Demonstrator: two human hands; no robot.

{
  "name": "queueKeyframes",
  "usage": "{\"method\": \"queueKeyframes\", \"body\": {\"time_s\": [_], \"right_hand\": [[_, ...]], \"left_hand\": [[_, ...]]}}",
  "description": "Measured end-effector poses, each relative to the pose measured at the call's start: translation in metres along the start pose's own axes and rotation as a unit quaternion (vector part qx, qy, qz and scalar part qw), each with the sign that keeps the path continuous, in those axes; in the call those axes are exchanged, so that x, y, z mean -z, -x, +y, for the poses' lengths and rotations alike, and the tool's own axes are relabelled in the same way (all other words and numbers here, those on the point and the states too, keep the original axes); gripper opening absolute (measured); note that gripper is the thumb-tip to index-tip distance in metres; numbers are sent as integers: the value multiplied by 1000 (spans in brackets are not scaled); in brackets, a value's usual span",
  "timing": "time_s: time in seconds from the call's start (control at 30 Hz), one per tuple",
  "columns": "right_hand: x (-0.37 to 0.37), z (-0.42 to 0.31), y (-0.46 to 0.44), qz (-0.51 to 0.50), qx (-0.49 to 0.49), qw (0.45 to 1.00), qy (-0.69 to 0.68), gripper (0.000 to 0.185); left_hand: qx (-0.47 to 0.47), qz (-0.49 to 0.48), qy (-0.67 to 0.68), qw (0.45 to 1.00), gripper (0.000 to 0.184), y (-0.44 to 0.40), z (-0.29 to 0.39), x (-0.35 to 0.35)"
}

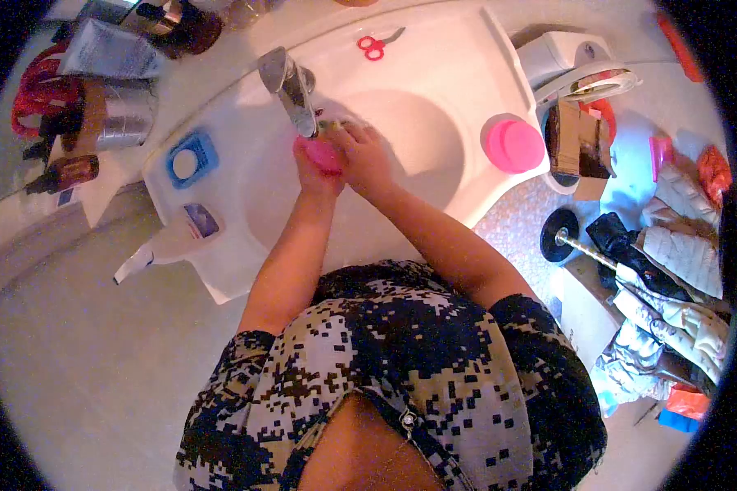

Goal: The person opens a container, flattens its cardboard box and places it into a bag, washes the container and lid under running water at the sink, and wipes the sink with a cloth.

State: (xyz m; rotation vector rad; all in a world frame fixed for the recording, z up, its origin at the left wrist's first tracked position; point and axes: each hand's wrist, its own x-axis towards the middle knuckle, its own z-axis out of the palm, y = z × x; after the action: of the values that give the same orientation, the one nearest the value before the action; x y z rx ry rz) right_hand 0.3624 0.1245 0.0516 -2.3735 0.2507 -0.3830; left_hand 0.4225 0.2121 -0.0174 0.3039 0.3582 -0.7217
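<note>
Both my hands are together over the white sink (434, 135), under the metal faucet (296, 92). A small bright pink object (326, 155) sits between them; its exact kind is hard to make out. My left hand (316, 178) is closed around its near left side. From the right, my right hand (367, 162) presses against it, its fingers bent over the far side. The fingertips partly blur into the spout's shadow. Toward the right end of the counter stands a round pink container (513, 147), apart from my hands.
Red-handled scissors (374, 47) lie on the sink's back ledge. On the left rim are a blue soap dish (190, 160) with a white round piece and a white bottle (176, 239). A cardboard box (577, 147), a dumbbell (561, 236) and piled clothes (680, 303) are at right.
</note>
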Motion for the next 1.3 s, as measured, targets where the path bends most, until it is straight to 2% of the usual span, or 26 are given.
{"method": "queueKeyframes", "body": {"time_s": [0.03, 0.1, 0.13, 0.2, 0.23, 0.33, 0.4, 0.43, 0.6, 0.63, 0.7, 0.73, 0.83, 0.87, 0.9, 0.93, 1.0, 1.07, 1.1, 1.17, 1.2, 1.27, 1.3], "right_hand": [[-2, -5, -5, 12, 5, 1000, 11, 28], [-4, -14, -3, -86, 48, 994, 43, 30], [-4, -17, -3, -134, 69, 987, 59, 31], [9, -13, 2, -186, 32, 981, -41, 29], [14, -11, 7, -216, 13, 972, -92, 29], [5, 10, 5, -119, 45, 990, 56, 28], [10, 0, -8, -95, 6, 995, 28, 30], [11, -9, -12, -82, -16, 996, 10, 31], [5, -19, 5, -175, -8, 983, -46, 27], [5, -12, 12, -198, 1, 978, -59, 26], [1, 12, 25, -177, 78, 979, -58, 26], [3, 23, 27, -166, 120, 977, -56, 27], [11, 47, 30, -252, -91, 954, -132, 28], [7, 54, 28, -192, -186, 933, -241, 28], [5, 58, 23, -128, -277, 888, -344, 27], [2, 60, 21, -58, -360, 821, -439, 27], [-4, 43, 14, -46, -380, 780, -494, 27], [11, 26, 5, -69, -396, 759, -513, 24], [10, 27, 6, -52, -327, 830, -449, 24], [4, 28, 8, -20, -175, 936, -305, 23], [3, 25, 11, -32, -121, 958, -258, 22], [4, 16, 15, -54, -9, 986, -156, 22], [4, 11, 13, -36, 33, 988, -147, 21]], "left_hand": [[-5, 4, -15, 1000, 50, 4, 1, -2], [-15, 13, -47, 999, 49, 13, 6, -2], [26, -67, -32, 997, 49, 11, 13, 2], [108, -224, 3, 969, 48, 7, 26, 11], [104, -166, -5, 981, 49, 10, 25, 15], [64, -12, -21, 998, 51, 18, 13, 2], [9, 74, -25, 997, 52, 21, -1, -30], [14, 50, -36, 998, 53, 21, 2, -23], [48, -82, -100, 990, 55, -1, 31, 42], [29, -47, -102, 993, 56, 7, 25, 22], [-11, 24, -104, 994, 57, 27, 11, -12], [-6, 4, -88, 996, 58, 25, 11, -10], [5, -56, -38, 998, 61, 14, 15, 1], [10, -73, -24, 997, 62, 13, 16, 6], [15, -72, -36, 997, 61, 16, 16, 2], [21, -72, -48, 996, 61, 19, 15, -3], [37, -37, -127, 990, 58, 28, 7, -16], [-11, 16, -205, 978, 52, 31, 10, -6], [-36, 42, -243, 968, 50, 31, 13, 2], [37, 56, -270, 961, 53, 29, 31, 29], [75, 65, -283, 954, 55, 31, 38, 37], [145, -27, -199, 969, 54, 37, 44, -6], [178, -77, -154, 969, 53, 38, 44, -23]]}}
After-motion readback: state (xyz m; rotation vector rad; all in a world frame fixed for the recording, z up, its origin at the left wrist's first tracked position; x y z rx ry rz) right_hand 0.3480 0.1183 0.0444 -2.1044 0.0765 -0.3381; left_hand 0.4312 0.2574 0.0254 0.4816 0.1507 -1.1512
